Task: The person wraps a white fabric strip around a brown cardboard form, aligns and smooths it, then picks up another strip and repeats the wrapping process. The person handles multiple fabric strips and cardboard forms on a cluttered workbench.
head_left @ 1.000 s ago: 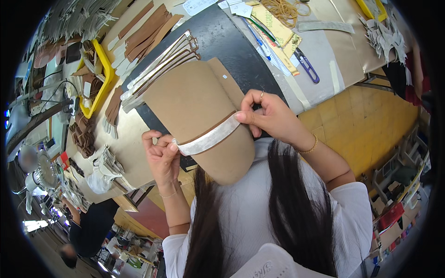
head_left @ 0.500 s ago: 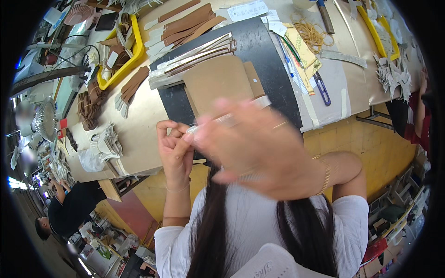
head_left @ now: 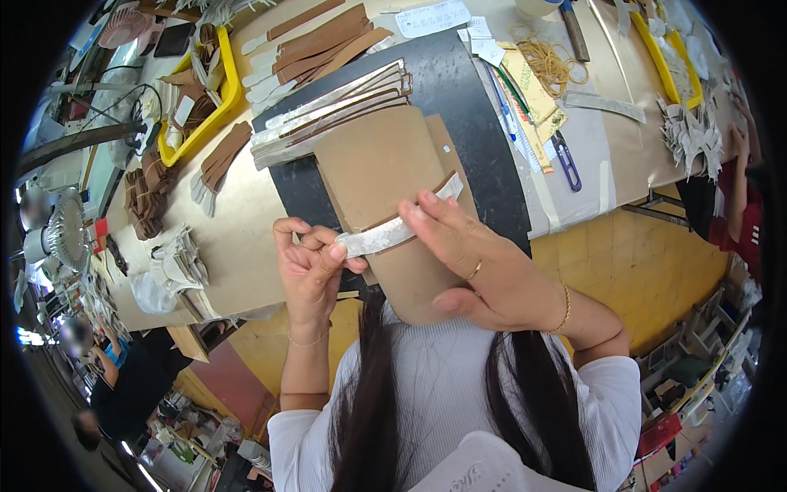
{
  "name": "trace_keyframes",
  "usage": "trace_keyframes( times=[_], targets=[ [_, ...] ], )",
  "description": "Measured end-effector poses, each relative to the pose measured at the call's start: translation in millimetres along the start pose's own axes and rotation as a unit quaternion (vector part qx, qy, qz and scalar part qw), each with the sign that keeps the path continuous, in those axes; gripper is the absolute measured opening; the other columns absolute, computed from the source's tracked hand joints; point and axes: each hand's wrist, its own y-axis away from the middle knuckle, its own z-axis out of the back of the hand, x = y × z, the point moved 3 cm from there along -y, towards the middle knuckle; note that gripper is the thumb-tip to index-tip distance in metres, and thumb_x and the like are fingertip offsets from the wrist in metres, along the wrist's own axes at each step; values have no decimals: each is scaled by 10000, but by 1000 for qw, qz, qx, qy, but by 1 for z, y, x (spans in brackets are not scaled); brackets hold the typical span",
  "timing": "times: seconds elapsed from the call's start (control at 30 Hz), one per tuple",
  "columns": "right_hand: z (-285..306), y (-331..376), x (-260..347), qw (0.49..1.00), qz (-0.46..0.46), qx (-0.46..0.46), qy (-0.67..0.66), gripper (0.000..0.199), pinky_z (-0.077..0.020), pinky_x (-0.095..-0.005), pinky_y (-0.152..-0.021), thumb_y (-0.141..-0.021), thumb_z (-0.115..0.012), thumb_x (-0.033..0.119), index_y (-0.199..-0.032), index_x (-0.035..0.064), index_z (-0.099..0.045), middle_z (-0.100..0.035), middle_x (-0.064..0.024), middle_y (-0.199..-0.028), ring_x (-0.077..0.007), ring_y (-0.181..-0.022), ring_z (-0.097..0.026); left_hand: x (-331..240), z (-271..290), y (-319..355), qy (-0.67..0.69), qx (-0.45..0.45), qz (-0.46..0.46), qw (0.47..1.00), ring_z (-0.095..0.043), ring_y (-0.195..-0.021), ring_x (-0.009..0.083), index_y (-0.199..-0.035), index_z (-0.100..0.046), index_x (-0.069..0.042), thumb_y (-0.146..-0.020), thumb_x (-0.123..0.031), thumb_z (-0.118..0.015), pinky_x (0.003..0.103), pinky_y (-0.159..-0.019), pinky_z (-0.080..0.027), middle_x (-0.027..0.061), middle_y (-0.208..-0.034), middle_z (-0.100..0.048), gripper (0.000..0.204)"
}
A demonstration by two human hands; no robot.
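A narrow strip point(head_left: 379, 239), whitish on its upper face with a brown edge, lies across a tan panel point(head_left: 381, 156). The panel rests partly on a black board point(head_left: 496, 156) and reaches over the table's near edge toward me. My left hand point(head_left: 311, 266) pinches the strip's left end between thumb and fingers. Over the strip's right part, my right hand point(head_left: 496, 279) is open, its fingers stretched out and its fingertips at the strip. Several similar whitish strips with brown edges point(head_left: 336, 115) are stacked on the board behind the panel.
Brown strips point(head_left: 324, 49) lie at the back left, near a yellow tray point(head_left: 234, 82). A pen point(head_left: 502, 102), purple thread snips point(head_left: 567, 164), rubber bands point(head_left: 551, 66) and a hammer-like handle point(head_left: 575, 33) are at the right. Other people stand at both sides.
My right hand, blurred over the strip before, has moved right and now shows clearly. More of the strip is uncovered. My left hand keeps its pinch.
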Motion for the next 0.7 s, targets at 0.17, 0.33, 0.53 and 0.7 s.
trace_keyframes(
  times=[0.17, 0.33, 0.53, 0.7],
  targets=[
    [3, 5, -11, 994, -32, -19, -100, 663, -195, -443, -1135, -936, -485, 372, -1441, 0, -271, -340, -150, -1470, -339, -1394, -243, 1, 0, -2, -8, 7, 5, 1000, -668, -690, 234, -1094, -311, -86, -866, 69, -569, 330, -650, -572, 154, -827, -621, 378],
    [-8, 18, -32, 978, -66, -71, -184, 650, -186, -381, -1136, -971, -436, 374, -1456, -5, -230, -300, -161, -1494, -306, -1406, -233, 1, 0, -2, 2, 3, 11, 1000, -668, -695, 234, -1091, -309, -83, -864, 67, -573, 312, -648, -571, 158, -828, -626, 378],
    [-20, 24, -46, 951, -119, -131, -255, 665, -198, -313, -1122, -991, -401, 377, -1474, -5, -151, -249, -162, -1518, -267, -1402, -255, 3, 1, -3, 2, 6, 11, 1000, -668, -697, 232, -1095, -314, -80, -865, 68, -569, 306, -637, -576, 163, -843, -629, 374],
    [-30, 28, -65, 935, -178, -139, -273, 632, -210, -298, -1114, -1008, -364, 351, -1470, -20, -145, -259, -169, -1513, -238, -1388, -288, 4, 0, -3, 1, 7, 7, 1000, -668, -701, 225, -1097, -335, -71, -868, 62, -570, 300, -627, -572, 163, -852, -628, 354]
  ],
)
